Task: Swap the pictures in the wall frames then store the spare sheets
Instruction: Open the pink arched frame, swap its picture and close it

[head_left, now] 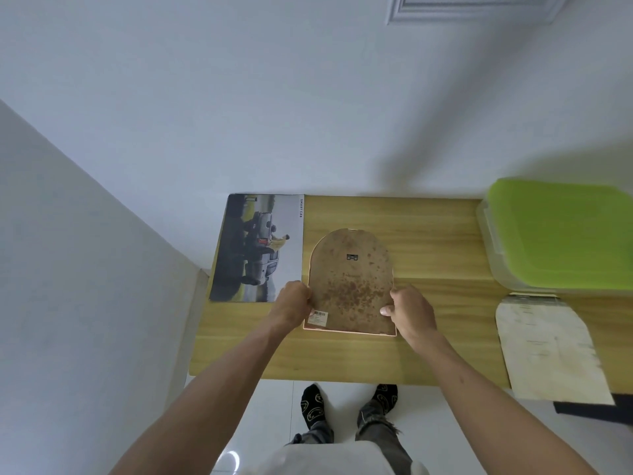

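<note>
An arched picture frame [351, 282] lies face down on the wooden table [445, 241], its stained brown backing board up, with a small metal hanger near the top and a barcode label at the lower left. My left hand [294, 305] grips its lower left edge. My right hand [409, 311] grips the lower right edge, thumb on the backing. A rectangular car picture sheet [258, 248] lies flat to the left of the frame. A pale arched sheet [548, 344] lies at the table's right front and overhangs the edge.
A clear plastic box with a green lid [561, 234] stands at the back right of the table. White walls close in behind and at the left. A white wall frame's lower edge [476, 8] shows at the top. My feet stand on white floor tiles below the table.
</note>
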`<state>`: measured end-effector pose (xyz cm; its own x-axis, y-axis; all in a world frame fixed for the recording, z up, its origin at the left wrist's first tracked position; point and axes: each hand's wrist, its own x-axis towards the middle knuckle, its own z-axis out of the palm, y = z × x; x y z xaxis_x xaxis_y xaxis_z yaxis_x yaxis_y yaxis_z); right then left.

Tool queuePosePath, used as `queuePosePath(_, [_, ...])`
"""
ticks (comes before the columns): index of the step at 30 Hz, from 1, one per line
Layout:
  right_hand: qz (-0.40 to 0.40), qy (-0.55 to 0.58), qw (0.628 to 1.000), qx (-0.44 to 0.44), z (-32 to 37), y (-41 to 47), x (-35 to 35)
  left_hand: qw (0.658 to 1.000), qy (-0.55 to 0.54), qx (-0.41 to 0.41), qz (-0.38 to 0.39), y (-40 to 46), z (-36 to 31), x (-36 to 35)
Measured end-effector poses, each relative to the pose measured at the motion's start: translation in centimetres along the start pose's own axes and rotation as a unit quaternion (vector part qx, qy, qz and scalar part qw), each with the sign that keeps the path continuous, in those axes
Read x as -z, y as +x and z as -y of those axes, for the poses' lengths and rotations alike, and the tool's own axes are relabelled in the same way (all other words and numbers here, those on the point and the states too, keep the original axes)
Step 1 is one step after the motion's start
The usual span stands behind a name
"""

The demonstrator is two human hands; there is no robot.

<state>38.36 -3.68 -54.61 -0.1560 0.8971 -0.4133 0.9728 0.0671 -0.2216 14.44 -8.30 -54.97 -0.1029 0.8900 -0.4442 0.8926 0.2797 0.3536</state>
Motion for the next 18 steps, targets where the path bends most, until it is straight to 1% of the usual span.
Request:
queuePosePath(2, [0.016,-0.062,0.998,0.015,0.6,0.4,0.9,0.999,0.031,-0.019,-0.001,0.2,-1.0,0.5])
queuePosePath(4, [0.015,-0.095,0.995,0.039,1.0,1.2,1.7,0.996,0.076,-0.044,-0.025,0.8,-2.2,0.7])
queuePosePath(6, [0.048,-0.129,0.986,0.09,1.2,2.5,2.2,0.987,0.135,-0.074,-0.036,2.1,-2.7,0.9])
queuePosePath(7, [0.074,-0.148,0.979,0.115,1.3,3.2,2.5,0.981,0.167,-0.094,-0.023,2.8,-2.9,1.0])
queuePosePath(9, [0.118,-0.175,0.966,0.15,1.6,4.7,2.9,0.968,0.214,-0.126,0.029,4.1,-2.9,1.3])
queuePosePath(10, [0.137,-0.182,0.96,0.161,1.7,5.3,2.9,0.962,0.23,-0.135,0.058,4.5,-3.0,1.5])
queuePosePath(12, [0.169,-0.188,0.951,0.179,2.0,6.3,2.8,0.957,0.24,-0.125,0.103,4.8,-3.2,1.9])
queuePosePath(14, [0.187,-0.193,0.944,0.192,2.0,6.9,2.8,0.959,0.22,-0.116,0.138,5.1,-3.3,2.2])
queuePosePath(17, [0.196,-0.197,0.938,0.208,1.8,7.0,2.9,0.946,0.23,-0.123,0.194,6.1,-2.4,2.1])
queuePosePath(18, [0.192,-0.198,0.938,0.212,1.9,6.9,2.9,0.944,0.231,-0.126,0.201,6.3,-2.1,2.1])
